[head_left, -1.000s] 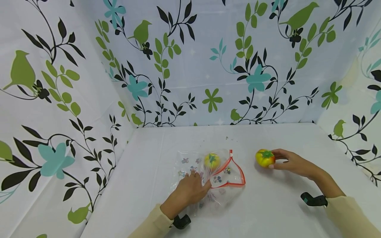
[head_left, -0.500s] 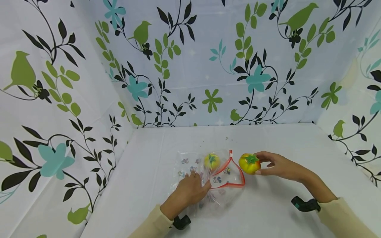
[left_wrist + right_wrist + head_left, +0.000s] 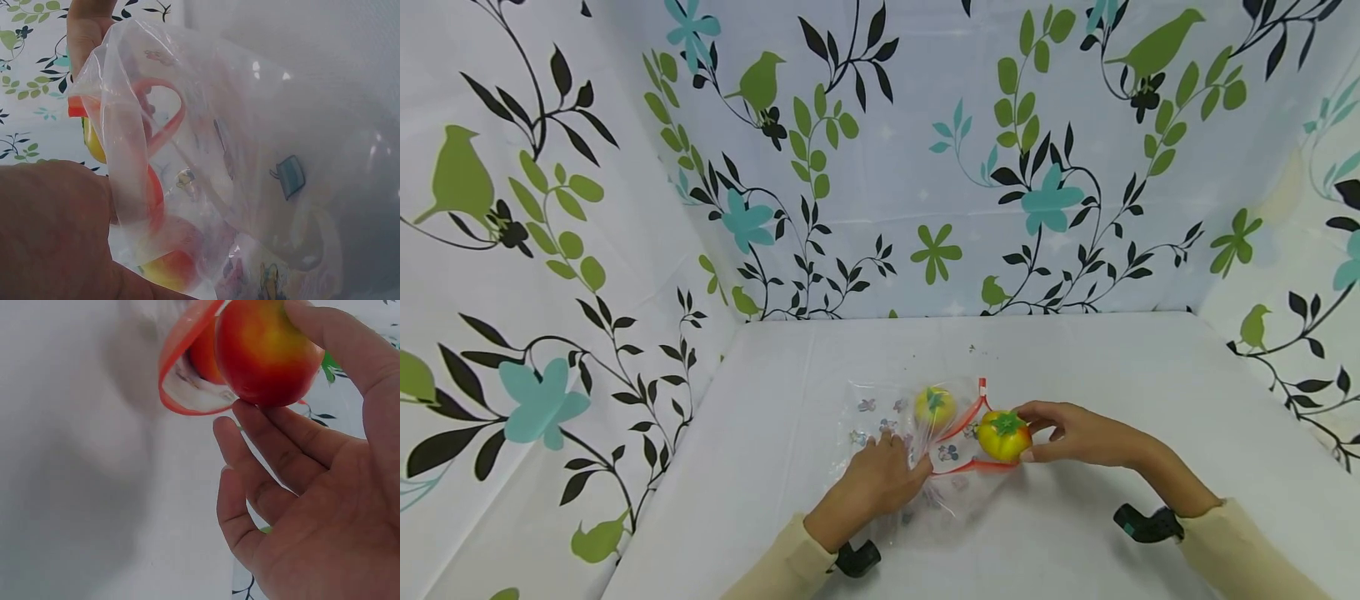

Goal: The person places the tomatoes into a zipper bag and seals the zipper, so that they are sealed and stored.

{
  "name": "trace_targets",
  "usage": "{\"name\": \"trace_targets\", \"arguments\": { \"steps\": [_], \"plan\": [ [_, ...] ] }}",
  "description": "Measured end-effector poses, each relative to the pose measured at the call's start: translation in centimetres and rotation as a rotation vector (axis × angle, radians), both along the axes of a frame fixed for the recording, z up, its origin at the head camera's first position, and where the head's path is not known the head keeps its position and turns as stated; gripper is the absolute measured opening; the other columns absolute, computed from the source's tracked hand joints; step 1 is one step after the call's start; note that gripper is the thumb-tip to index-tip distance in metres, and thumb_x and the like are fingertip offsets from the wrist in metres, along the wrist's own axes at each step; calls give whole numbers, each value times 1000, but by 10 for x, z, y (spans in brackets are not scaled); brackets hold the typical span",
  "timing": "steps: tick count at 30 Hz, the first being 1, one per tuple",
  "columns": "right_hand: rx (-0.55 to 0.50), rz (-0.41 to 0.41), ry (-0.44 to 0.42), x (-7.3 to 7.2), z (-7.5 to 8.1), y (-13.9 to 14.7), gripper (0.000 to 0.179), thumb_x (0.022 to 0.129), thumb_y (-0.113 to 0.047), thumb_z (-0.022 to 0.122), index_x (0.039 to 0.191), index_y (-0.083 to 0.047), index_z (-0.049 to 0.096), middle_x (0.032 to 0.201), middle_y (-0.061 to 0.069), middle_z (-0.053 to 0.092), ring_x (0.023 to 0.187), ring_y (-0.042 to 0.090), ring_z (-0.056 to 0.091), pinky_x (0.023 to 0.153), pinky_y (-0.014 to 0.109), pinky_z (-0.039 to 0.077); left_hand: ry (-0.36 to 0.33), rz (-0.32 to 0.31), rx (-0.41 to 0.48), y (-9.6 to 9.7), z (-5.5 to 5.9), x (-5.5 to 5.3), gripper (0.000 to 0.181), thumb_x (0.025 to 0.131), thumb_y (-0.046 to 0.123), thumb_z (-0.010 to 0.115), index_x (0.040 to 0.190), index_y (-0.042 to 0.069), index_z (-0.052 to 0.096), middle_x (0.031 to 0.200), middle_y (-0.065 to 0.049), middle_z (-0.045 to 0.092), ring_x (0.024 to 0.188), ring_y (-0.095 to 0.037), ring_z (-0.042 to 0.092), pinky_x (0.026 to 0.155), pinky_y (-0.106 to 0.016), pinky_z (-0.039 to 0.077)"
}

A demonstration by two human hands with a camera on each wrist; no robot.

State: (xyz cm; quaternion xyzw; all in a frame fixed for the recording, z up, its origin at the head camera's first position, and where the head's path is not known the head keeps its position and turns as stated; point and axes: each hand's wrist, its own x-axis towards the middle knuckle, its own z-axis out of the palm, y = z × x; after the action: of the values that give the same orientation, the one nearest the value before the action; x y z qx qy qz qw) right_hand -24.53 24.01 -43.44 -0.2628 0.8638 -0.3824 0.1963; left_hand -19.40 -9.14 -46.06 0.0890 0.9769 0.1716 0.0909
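My right hand (image 3: 1075,433) pinches a fruit (image 3: 1003,436) at the mouth of the bag (image 3: 947,492), which opens toward that hand from its left. My left hand (image 3: 880,479) grips the bag; the other fruit (image 3: 936,407) lies inside, just beyond that hand.

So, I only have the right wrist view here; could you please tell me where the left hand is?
Observer: In the head view, the left hand lies on the bag, its thumb by the red rim.
Operator: Thank you; I see only some red of the other fruit, the one inside the bag, so could you tell me whether it has any green?
Observer: Yes, the head view shows its green top through the clear plastic.
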Motion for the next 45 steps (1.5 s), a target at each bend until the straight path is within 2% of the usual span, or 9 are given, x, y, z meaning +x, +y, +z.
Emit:
{"name": "trace_targets", "arguments": {
  "steps": [7, 15, 19, 26, 34, 39, 42, 45],
  "plan": [
    [34, 42, -5, -3, -4, -10, 70, 94, -43, 75, 150, -5, 55, 145, 12, 62, 126, 29, 62, 99, 48, 55, 9, -7, -4, 0, 0, 0, 80, 104, 52, 47, 145, -16, 51, 155, -31, 50, 143, -50, 49, 114, -56, 45],
    [86, 10, -24, -7, -8, -18, 76, 91, -47, 76, 150, -5, 55, 140, 10, 65, 122, 27, 62, 98, 51, 57, 20, -14, -14, 0, 2, 1, 79, 103, 51, 48, 144, -16, 53, 154, -31, 50, 141, -50, 51, 113, -56, 46],
    [93, -5, -24, -7, -10, -22, 75, 90, -44, 78, 148, -2, 57, 138, 11, 65, 119, 26, 62, 98, 52, 57, 13, -15, -15, 0, 2, 1, 79, 103, 52, 48, 144, -16, 52, 155, -31, 49, 142, -51, 49, 114, -56, 46],
    [87, 7, -15, -3, -12, -32, 76, 88, -36, 83, 149, 0, 56, 136, 11, 66, 118, 27, 62, 98, 50, 58, 3, -15, -6, 0, 2, 1, 80, 104, 52, 48, 145, -16, 51, 156, -31, 48, 144, -51, 48, 114, -56, 45],
    [38, 61, -10, -5, -19, -36, 69, 94, -30, 74, 153, 0, 52, 140, 13, 65, 120, 27, 63, 104, 56, 53, 2, -22, -3, -1, 0, 0, 79, 104, 52, 47, 146, -16, 51, 157, -31, 47, 144, -51, 48, 115, -56, 44],
    [-17, 49, -50, -5, -21, -37, 63, 94, -25, 75, 148, -3, 52, 145, 16, 62, 129, 34, 61, 108, 58, 51, 0, -21, -10, -1, -1, 0, 79, 104, 52, 48, 146, -15, 51, 157, -31, 47, 144, -50, 48, 115, -56, 44],
    [-52, 32, -72, -5, -23, -39, 51, 95, -24, 76, 138, -6, 54, 141, 14, 63, 128, 34, 61, 108, 55, 51, 5, -23, -12, -1, -1, 0, 79, 104, 52, 47, 145, -15, 52, 157, -31, 47, 143, -50, 48, 115, -56, 45],
    [-95, 35, -63, -5, -27, -41, 39, 95, -20, 76, 125, -7, 55, 129, 11, 65, 117, 30, 62, 101, 39, 55, 8, -23, -11, -1, -1, -1, 79, 104, 52, 47, 145, -15, 52, 157, -31, 47, 143, -51, 49, 115, -56, 45]
  ]
}}
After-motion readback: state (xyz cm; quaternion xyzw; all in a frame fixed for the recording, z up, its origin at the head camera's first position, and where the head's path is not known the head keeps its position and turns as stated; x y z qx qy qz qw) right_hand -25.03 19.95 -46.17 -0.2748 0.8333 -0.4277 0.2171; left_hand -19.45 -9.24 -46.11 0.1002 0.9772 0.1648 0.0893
